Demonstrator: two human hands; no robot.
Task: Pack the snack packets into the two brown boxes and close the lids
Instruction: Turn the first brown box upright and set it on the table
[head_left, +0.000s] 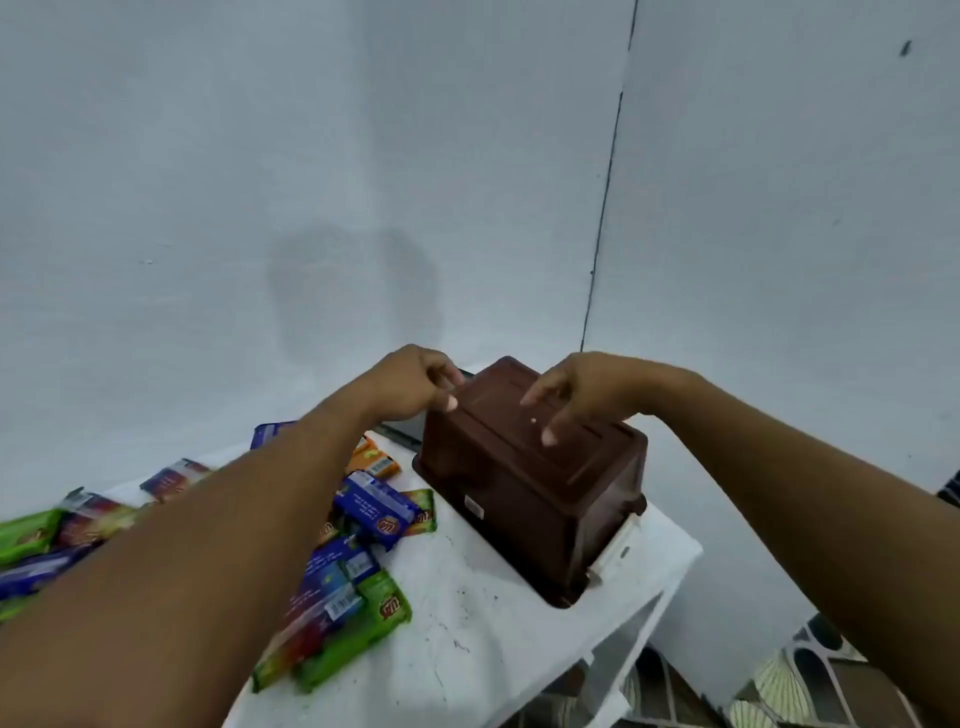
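The left forearm (171, 561) covers much of the snack packets (332, 608) at the lower left of the frame, where some are also cut by the edge and blurred. The brown box (524, 493) hides its own contents and whatever lies behind it. The counter (467, 623) runs off the bottom edge.

One dark brown plastic box (524, 483) with a ribbed lid is seen on one white desk (467, 623); a second brown box cannot be made out. Two bare hands are counted, the left hand (415, 382) and the right hand (582, 392). Among the loose foil snack packets, about four blue ones can be told apart, such as the blue packet (375, 509). About three green ones are counted, such as the green packet (358, 623). One orange packet (375, 460) is seen. Further red and mixed-colour packets are blurred or hidden under the forearm, so an exact total cannot be given.
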